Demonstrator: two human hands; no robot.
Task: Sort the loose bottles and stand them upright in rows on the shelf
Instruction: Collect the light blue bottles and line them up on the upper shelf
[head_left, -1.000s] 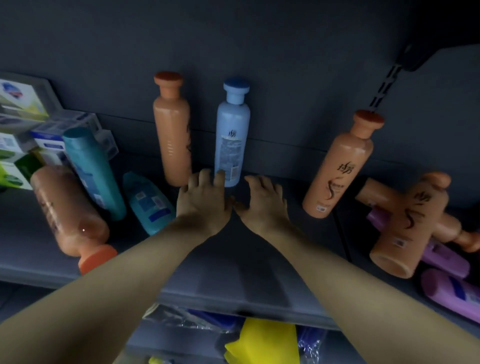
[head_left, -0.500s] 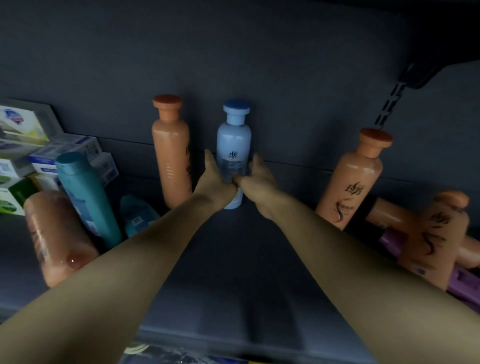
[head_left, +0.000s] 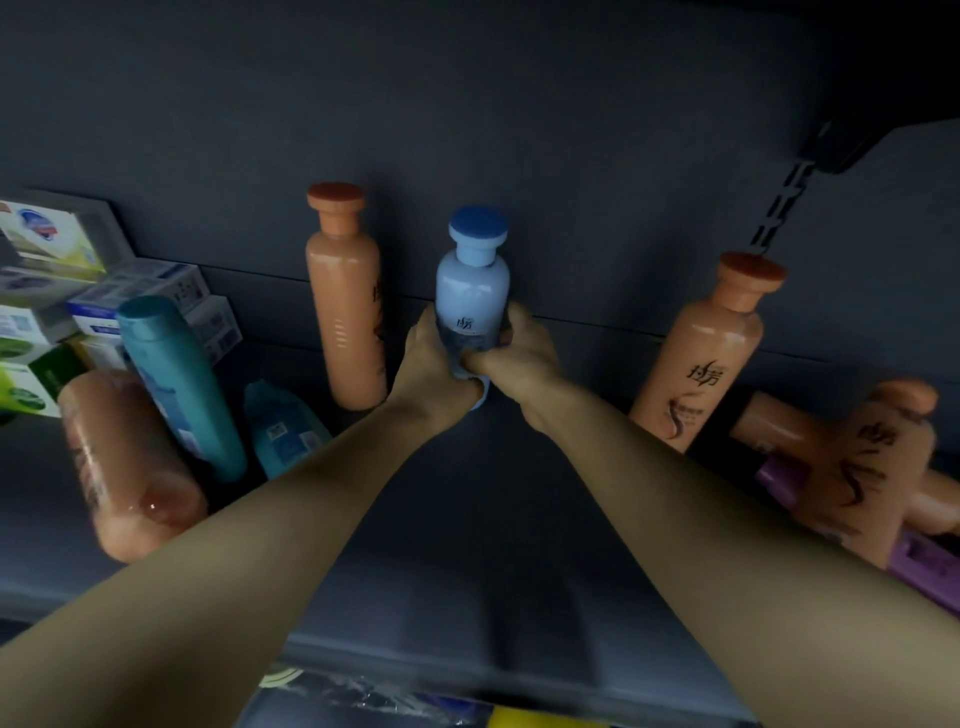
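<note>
A blue bottle (head_left: 471, 291) is gripped upright by the left hand (head_left: 431, 369) and right hand (head_left: 519, 358). Several toppled bottles (head_left: 130, 467) are yet to be stood.

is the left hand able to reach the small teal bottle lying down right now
Probably not yet: the left hand grips the light blue bottle. Once it lets go, the small teal bottle lies close by, nothing across the way.

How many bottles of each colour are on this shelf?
5 orange bottles
2 teal bottles
1 light blue bottle, gripped by the left hand and the right hand
1 purple bottle at least, partly hidden
Total: at least 9 bottles
</note>
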